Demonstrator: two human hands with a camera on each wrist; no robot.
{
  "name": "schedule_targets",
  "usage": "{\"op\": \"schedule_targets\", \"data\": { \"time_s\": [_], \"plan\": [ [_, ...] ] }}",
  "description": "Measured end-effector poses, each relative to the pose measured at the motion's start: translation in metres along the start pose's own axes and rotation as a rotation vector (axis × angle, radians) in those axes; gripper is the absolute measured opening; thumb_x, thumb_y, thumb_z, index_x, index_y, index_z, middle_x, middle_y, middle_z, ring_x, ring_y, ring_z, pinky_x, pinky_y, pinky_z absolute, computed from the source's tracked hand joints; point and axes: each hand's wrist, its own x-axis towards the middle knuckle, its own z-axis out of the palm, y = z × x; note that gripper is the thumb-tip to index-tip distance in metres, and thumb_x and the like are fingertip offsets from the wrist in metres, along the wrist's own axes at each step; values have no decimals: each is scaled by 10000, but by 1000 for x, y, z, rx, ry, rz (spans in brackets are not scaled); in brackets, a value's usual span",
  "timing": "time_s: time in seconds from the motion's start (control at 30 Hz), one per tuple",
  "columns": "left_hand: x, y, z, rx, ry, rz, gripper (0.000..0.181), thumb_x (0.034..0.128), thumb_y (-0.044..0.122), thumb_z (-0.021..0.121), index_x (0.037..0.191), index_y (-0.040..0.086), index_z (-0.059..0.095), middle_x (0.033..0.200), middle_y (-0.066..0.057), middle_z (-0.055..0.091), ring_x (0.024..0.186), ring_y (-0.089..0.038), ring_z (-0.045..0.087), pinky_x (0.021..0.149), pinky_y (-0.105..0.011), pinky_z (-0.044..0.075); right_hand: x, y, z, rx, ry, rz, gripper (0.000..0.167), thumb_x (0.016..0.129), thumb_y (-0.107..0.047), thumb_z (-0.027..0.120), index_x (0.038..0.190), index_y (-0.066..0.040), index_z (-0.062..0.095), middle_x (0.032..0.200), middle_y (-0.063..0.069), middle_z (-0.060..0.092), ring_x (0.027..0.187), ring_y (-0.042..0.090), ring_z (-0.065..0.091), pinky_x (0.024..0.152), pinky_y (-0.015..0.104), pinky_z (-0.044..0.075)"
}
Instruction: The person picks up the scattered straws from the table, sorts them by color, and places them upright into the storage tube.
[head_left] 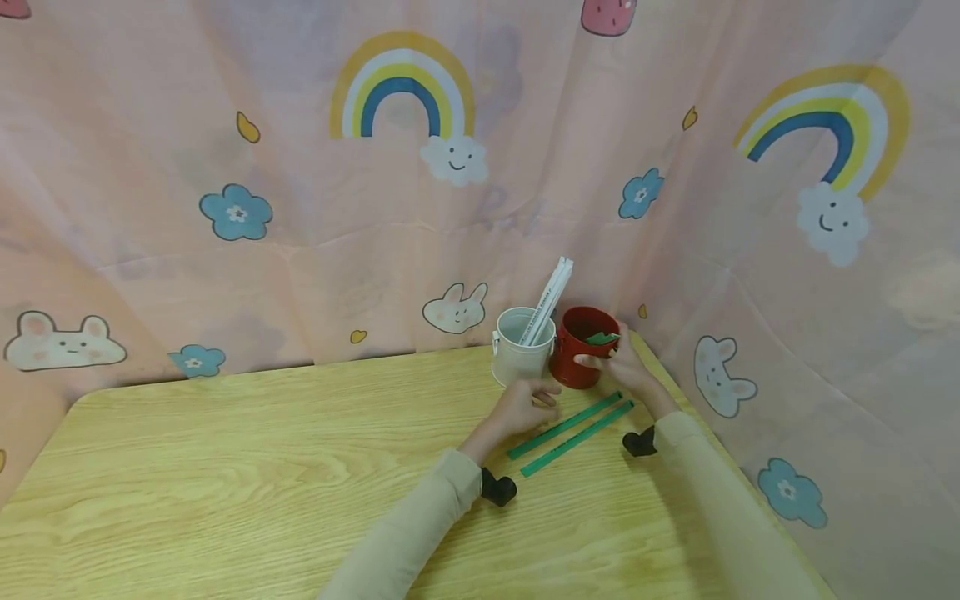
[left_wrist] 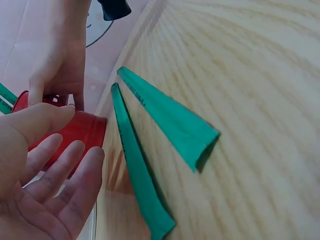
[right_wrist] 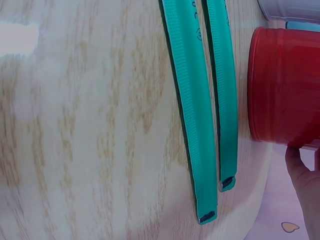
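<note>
A red bucket point(head_left: 574, 372) stands on the table, with green pieces point(head_left: 601, 338) poking out of its mouth. My right hand point(head_left: 628, 368) grips the bucket's right side, thumb across its front. My left hand point(head_left: 522, 407) hovers in front of the buckets, fingers loosely bent; in the left wrist view its palm point(left_wrist: 47, 207) holds nothing. Two slim green printed paper sleeves, a farther one point(head_left: 562, 427) and a nearer one point(head_left: 576, 440), lie side by side on the table below the red bucket. The right wrist view shows their dark-marked ends.
Left of the red bucket, touching or nearly so, is a white bucket point(head_left: 516, 362) holding white paper-wrapped sticks point(head_left: 552, 292). The wooden table point(head_left: 262, 467) meets a patterned curtain point(head_left: 315, 217) at the back and right.
</note>
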Motion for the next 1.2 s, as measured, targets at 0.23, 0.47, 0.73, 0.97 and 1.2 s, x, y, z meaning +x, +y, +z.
{"op": "schedule_targets", "data": {
  "time_s": [0.23,0.47,0.73,0.97,1.2],
  "plan": [
    [-2,0,3,-17,-19,-6,398,799,-14,726,1180,-72,629,1064,-230,700,958,-318,694,676,-175,534,-1,-1,0,-1,-6,0,939,855,-159,708,1477,-49,13,1516,247,159,1392,397,224,1133,598,244],
    [-3,-3,10,26,-4,3,421,760,-39,751,1164,-66,636,1061,-220,705,999,-313,689,803,-249,557,-1,1,-1,3,-7,-6,937,852,-131,704,1476,-51,11,1512,256,170,1398,402,217,1127,616,240],
    [-3,-4,14,62,1,-35,461,732,-61,765,1174,-24,640,1060,-188,708,929,-301,694,739,-259,562,1,1,2,-2,15,-15,899,854,-154,711,1466,-45,61,1501,232,218,1381,385,248,1134,591,251],
    [-5,-6,15,93,15,-85,476,733,-87,752,1184,10,635,1042,-152,716,906,-263,693,735,-256,558,-1,0,4,4,11,-11,899,861,-134,701,1471,-49,46,1517,218,198,1388,367,236,1145,569,240],
    [-5,-2,14,312,40,-146,420,754,-9,765,1155,72,672,874,-37,738,761,-124,662,637,-186,490,-1,-2,3,-6,8,2,912,868,-168,701,1476,-58,30,1525,216,185,1401,375,216,1146,580,233]
  ]
}}
